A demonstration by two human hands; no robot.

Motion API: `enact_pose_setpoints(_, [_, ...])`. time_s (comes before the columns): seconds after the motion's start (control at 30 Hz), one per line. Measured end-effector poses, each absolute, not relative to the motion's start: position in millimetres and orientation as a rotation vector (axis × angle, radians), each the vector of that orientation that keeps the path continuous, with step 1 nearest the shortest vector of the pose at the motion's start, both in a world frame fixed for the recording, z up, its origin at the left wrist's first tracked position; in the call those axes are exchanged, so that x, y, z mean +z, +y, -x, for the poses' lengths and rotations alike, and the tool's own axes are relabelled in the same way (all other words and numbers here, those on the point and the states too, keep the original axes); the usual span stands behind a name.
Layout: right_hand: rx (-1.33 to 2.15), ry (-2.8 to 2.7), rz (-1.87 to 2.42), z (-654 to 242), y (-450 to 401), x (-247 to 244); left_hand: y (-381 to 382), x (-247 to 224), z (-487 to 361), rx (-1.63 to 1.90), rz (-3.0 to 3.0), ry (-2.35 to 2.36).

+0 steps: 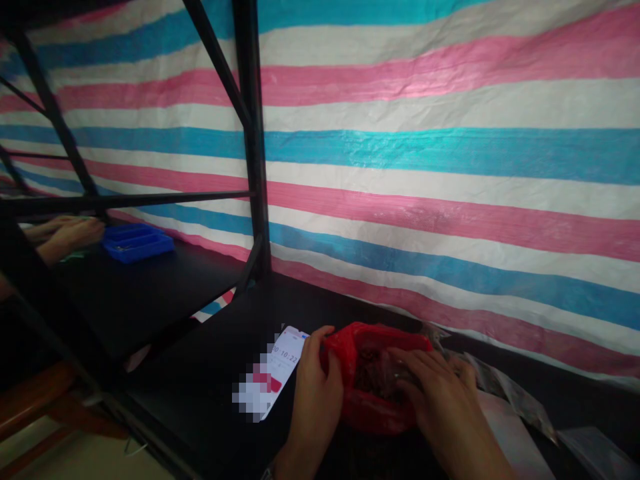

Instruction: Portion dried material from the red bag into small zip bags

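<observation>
A red plastic bag [380, 417] lies open on the black shelf [210, 340], with dark brown pieces [371, 377] inside. My left hand [315, 393] pinches the bag's near-left rim. My right hand [440, 400] lies over the bag's mouth, its fingers on glossy clear film [395, 373] among the contents. Whether those fingers grip anything is hard to tell. A phone [277, 370] lies just left of my left hand, showing a digital time, with part of its screen pixelated.
Clear plastic sheets [517, 400] and a white sheet [510, 433] lie to the right. A striped tarp [425, 153] forms the back wall. Left, beyond a black metal upright [253, 133], another person's hand [70, 237] is beside a blue tray [137, 243]. A wooden chair [35, 397] stands lower left.
</observation>
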State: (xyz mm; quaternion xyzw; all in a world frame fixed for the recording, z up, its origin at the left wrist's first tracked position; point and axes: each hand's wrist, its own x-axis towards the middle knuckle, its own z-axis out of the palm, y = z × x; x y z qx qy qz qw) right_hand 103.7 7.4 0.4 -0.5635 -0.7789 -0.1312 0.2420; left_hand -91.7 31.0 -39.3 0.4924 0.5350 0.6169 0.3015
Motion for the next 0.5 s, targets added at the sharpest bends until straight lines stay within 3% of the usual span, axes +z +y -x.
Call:
enact_pose_setpoints(0.27, [-0.218, -2.054, 1.576, -104.2, 8.2, -1.0, 32.0, -38.7, 90.9, 1.611, -1.372, 1.452])
enact_pose_setpoints(0.5, [0.266, -1.794, 1.579, -114.7, 9.2, 10.2, 28.5, -33.5, 85.6, 1.629, -1.438, 1.503])
